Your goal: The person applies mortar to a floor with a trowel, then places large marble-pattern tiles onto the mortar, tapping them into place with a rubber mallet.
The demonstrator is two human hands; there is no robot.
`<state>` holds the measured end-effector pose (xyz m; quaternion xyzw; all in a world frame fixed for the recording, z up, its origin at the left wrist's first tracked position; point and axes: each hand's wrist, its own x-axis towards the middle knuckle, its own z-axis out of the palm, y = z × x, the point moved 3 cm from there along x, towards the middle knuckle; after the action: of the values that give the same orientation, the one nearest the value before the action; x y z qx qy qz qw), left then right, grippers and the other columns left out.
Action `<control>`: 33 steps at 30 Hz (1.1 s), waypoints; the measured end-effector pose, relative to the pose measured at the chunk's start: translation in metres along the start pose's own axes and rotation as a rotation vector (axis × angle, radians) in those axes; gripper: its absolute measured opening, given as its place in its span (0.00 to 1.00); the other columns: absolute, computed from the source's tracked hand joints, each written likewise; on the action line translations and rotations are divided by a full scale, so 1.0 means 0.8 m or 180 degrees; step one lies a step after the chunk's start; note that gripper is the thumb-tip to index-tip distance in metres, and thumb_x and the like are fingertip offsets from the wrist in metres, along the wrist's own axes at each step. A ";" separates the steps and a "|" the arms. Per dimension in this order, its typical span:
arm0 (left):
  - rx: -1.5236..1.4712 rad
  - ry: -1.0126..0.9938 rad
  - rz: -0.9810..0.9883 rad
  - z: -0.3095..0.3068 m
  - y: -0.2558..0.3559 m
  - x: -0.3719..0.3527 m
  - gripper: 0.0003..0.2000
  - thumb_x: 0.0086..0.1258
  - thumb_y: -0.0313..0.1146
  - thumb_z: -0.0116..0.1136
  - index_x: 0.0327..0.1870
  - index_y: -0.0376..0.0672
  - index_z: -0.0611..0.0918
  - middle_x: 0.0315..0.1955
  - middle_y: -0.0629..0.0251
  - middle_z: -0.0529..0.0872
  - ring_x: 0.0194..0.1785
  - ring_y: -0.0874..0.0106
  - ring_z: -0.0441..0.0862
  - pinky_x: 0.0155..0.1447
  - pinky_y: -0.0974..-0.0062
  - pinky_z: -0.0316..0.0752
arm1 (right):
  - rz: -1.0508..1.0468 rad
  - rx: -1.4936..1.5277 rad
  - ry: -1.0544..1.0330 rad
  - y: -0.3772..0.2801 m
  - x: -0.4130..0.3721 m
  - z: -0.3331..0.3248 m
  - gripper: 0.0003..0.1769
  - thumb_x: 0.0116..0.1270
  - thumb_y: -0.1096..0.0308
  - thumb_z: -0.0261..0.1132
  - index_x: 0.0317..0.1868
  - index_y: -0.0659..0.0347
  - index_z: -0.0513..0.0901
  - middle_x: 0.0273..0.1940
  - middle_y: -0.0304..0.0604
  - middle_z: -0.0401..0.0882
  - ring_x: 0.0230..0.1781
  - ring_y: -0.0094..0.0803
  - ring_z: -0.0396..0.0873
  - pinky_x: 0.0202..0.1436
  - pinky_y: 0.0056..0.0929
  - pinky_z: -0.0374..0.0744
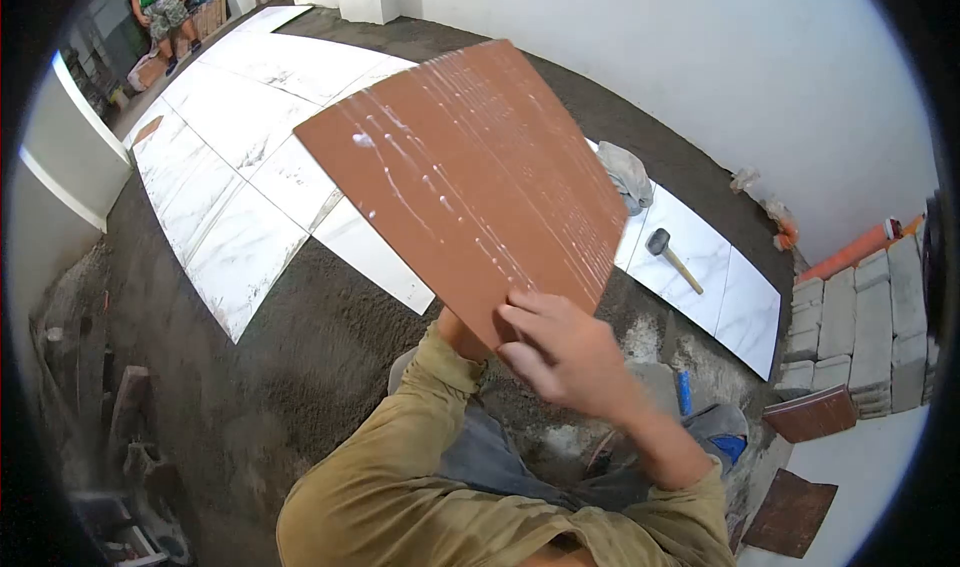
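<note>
A large floor tile (470, 167) is held up in front of me, tilted, with its brown, ribbed back facing me. White, wet-looking streaks and drops run across that back. My left hand (455, 333) supports the tile from behind at its near edge; only the wrist area shows and the fingers are hidden. Curled fingers of my right hand (555, 352) are closed at the near corner, pressing on the brown face. Beyond the tile, white marbled tiles (235, 112) lie on the floor, partly covered from view by it.
A mallet (675, 259) and a grey plastic bag (626, 177) rest on a tile row at right. Dark mortar (250, 397) spreads around the tiles. Concrete blocks (872, 317) and an orange pipe (845, 252) stand by the wall. Another person (160, 7) stands at far left.
</note>
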<state>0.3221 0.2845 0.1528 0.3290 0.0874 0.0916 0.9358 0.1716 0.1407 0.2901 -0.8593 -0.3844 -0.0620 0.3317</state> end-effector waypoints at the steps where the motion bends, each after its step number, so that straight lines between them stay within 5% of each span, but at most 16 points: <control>1: 0.0005 -0.0019 -0.0005 0.003 0.000 -0.001 0.52 0.63 0.79 0.36 0.78 0.49 0.45 0.77 0.51 0.47 0.79 0.51 0.42 0.77 0.44 0.46 | -0.0159 0.0500 -0.0405 0.017 -0.005 -0.011 0.28 0.54 0.73 0.70 0.59 0.60 0.79 0.62 0.51 0.76 0.62 0.51 0.76 0.68 0.42 0.73; 2: -0.0012 0.0011 0.0004 0.001 0.001 0.002 0.52 0.63 0.79 0.36 0.78 0.49 0.45 0.77 0.51 0.47 0.79 0.51 0.42 0.77 0.44 0.46 | -0.0175 0.0496 -0.0425 0.029 -0.012 -0.029 0.28 0.54 0.73 0.70 0.59 0.60 0.79 0.62 0.51 0.76 0.62 0.51 0.76 0.68 0.42 0.73; 4: -0.0033 0.0015 -0.0010 0.004 0.000 0.001 0.52 0.62 0.79 0.37 0.78 0.50 0.45 0.77 0.51 0.46 0.79 0.51 0.41 0.77 0.44 0.45 | 0.0005 -0.1285 -0.0627 0.054 -0.023 -0.065 0.33 0.53 0.74 0.68 0.63 0.56 0.77 0.67 0.49 0.72 0.68 0.54 0.69 0.74 0.53 0.62; 8: -0.0042 0.0035 -0.0046 0.009 -0.007 0.006 0.53 0.62 0.80 0.37 0.79 0.50 0.44 0.77 0.51 0.46 0.80 0.51 0.41 0.77 0.44 0.45 | 0.0302 -0.1735 -0.0672 0.115 -0.055 -0.050 0.35 0.52 0.76 0.67 0.65 0.54 0.76 0.68 0.49 0.70 0.71 0.53 0.65 0.75 0.58 0.58; 10: -0.0070 0.0024 -0.0073 0.016 -0.013 0.010 0.53 0.62 0.80 0.37 0.79 0.50 0.44 0.78 0.51 0.45 0.80 0.51 0.40 0.77 0.44 0.44 | -0.0157 -0.1514 -0.0237 0.139 -0.067 -0.046 0.34 0.53 0.78 0.67 0.64 0.54 0.77 0.68 0.49 0.71 0.71 0.52 0.66 0.76 0.57 0.58; 14: -0.0052 -0.0009 -0.0119 0.026 -0.026 0.023 0.54 0.61 0.80 0.37 0.79 0.50 0.43 0.78 0.51 0.44 0.80 0.51 0.39 0.78 0.45 0.44 | -0.0595 -0.1555 0.0271 0.127 -0.077 -0.048 0.26 0.56 0.78 0.67 0.59 0.58 0.81 0.64 0.51 0.76 0.69 0.52 0.70 0.71 0.58 0.65; 18: 0.0117 -0.0068 -0.0215 0.056 -0.050 0.037 0.54 0.61 0.81 0.37 0.79 0.50 0.42 0.78 0.51 0.44 0.81 0.51 0.39 0.78 0.45 0.43 | -0.0625 -0.0947 0.1125 0.082 -0.049 -0.089 0.25 0.56 0.81 0.65 0.56 0.60 0.82 0.53 0.52 0.84 0.55 0.49 0.83 0.59 0.44 0.80; 20: 0.0373 -0.0089 -0.0227 0.058 -0.067 0.053 0.55 0.60 0.81 0.37 0.79 0.50 0.42 0.78 0.51 0.43 0.81 0.51 0.38 0.78 0.45 0.43 | 0.0304 -0.0810 0.1361 0.079 -0.037 -0.112 0.18 0.56 0.81 0.63 0.49 0.61 0.84 0.36 0.47 0.87 0.36 0.35 0.88 0.44 0.28 0.82; 21: 0.0897 -0.0300 0.0315 0.030 -0.088 0.078 0.59 0.56 0.83 0.40 0.78 0.44 0.42 0.77 0.48 0.45 0.80 0.51 0.40 0.77 0.45 0.43 | 0.1098 -0.0511 0.1386 0.085 -0.032 -0.121 0.09 0.62 0.74 0.65 0.43 0.62 0.85 0.29 0.44 0.84 0.30 0.25 0.82 0.38 0.25 0.79; 22: 0.0905 -0.0257 0.0175 0.014 -0.096 0.080 0.59 0.56 0.83 0.40 0.78 0.44 0.42 0.77 0.48 0.45 0.80 0.51 0.40 0.77 0.45 0.43 | 0.1823 -0.0460 0.1660 0.093 -0.027 -0.124 0.10 0.67 0.64 0.66 0.40 0.63 0.85 0.26 0.41 0.81 0.26 0.20 0.74 0.31 0.24 0.74; 24: 0.1855 -0.0211 -0.0066 -0.025 -0.102 0.082 0.48 0.63 0.59 0.65 0.76 0.38 0.54 0.68 0.45 0.66 0.71 0.56 0.64 0.72 0.57 0.61 | 0.1533 -0.0009 0.2273 0.132 -0.032 -0.125 0.18 0.70 0.55 0.67 0.41 0.65 0.86 0.25 0.35 0.81 0.27 0.19 0.71 0.30 0.23 0.71; 26: 0.1628 -0.0315 -0.0340 -0.065 -0.102 0.090 0.40 0.61 0.39 0.70 0.71 0.34 0.62 0.55 0.52 0.79 0.58 0.64 0.77 0.64 0.66 0.71 | 0.1819 0.1037 0.2672 0.178 -0.048 -0.130 0.20 0.69 0.56 0.69 0.43 0.69 0.85 0.32 0.35 0.82 0.30 0.17 0.73 0.32 0.21 0.71; 27: 0.2081 -0.0206 -0.0261 -0.060 -0.079 0.070 0.30 0.64 0.29 0.65 0.66 0.30 0.69 0.48 0.56 0.83 0.51 0.70 0.81 0.55 0.74 0.76 | 0.2048 0.1105 0.2736 0.210 -0.065 -0.136 0.19 0.69 0.57 0.68 0.43 0.70 0.85 0.33 0.36 0.82 0.30 0.18 0.74 0.32 0.21 0.72; 31: 0.2350 -0.0420 -0.0326 -0.117 -0.080 0.063 0.26 0.64 0.27 0.64 0.63 0.29 0.73 0.47 0.55 0.84 0.46 0.70 0.83 0.50 0.73 0.79 | 0.3225 0.1553 0.3093 0.342 -0.184 -0.071 0.16 0.71 0.63 0.65 0.44 0.73 0.84 0.35 0.39 0.83 0.33 0.24 0.77 0.37 0.25 0.75; 33: 0.3366 -0.0094 -0.0470 -0.157 -0.101 0.068 0.21 0.59 0.25 0.65 0.54 0.29 0.79 0.43 0.54 0.86 0.43 0.68 0.84 0.48 0.72 0.80 | 0.3010 0.1950 0.3694 0.355 -0.221 0.005 0.16 0.71 0.66 0.62 0.44 0.75 0.83 0.37 0.43 0.83 0.36 0.30 0.79 0.42 0.29 0.77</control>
<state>0.3557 0.3104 -0.0003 0.7499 0.1313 -0.0357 0.6474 0.2475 -0.1039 0.0749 -0.6328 0.2532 -0.2431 0.6902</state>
